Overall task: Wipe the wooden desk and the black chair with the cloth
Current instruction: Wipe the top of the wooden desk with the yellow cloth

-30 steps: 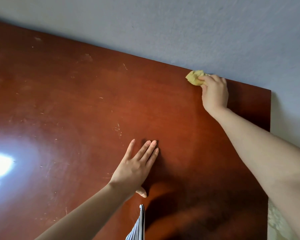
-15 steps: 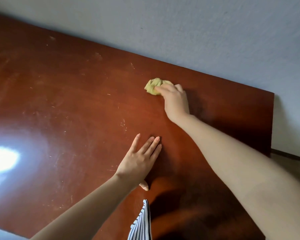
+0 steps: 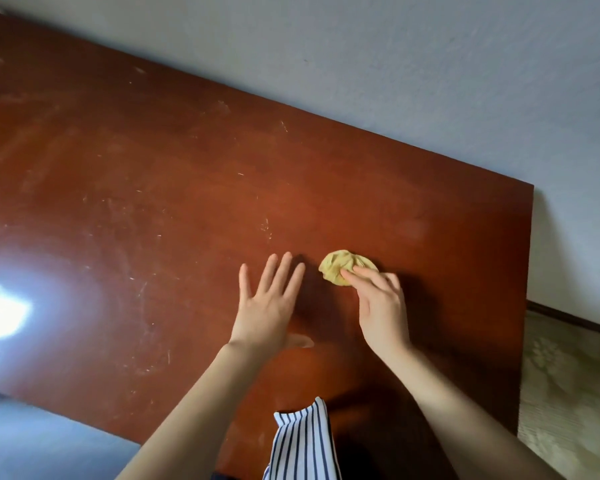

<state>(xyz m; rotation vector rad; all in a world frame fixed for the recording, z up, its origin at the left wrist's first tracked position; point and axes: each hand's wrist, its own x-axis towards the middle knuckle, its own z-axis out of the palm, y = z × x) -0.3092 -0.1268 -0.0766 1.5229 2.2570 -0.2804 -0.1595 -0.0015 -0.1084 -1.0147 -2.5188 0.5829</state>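
The reddish-brown wooden desk [image 3: 153, 202] fills most of the view, its top scuffed with pale scratches. A wadded yellow cloth [image 3: 340, 268] lies on it right of centre. My right hand [image 3: 381, 310] holds the cloth against the desk, fingers curled over its near side. Just to the left, my left hand [image 3: 267, 306] rests flat on the wood with straight, spread fingers. A narrow strip of desk separates the two hands. The black chair is out of view.
A grey-blue wall [image 3: 430, 64] runs along the desk's far edge. The desk's right edge drops to a pale patterned floor [image 3: 568, 393]. Bright glare [image 3: 0, 310] sits on the left of the desktop. Striped clothing [image 3: 302, 445] hangs at the bottom centre.
My right hand has dragged the cloth from the far edge by the wall down toward me, stopping beside my left hand. The left hand stayed flat in place.
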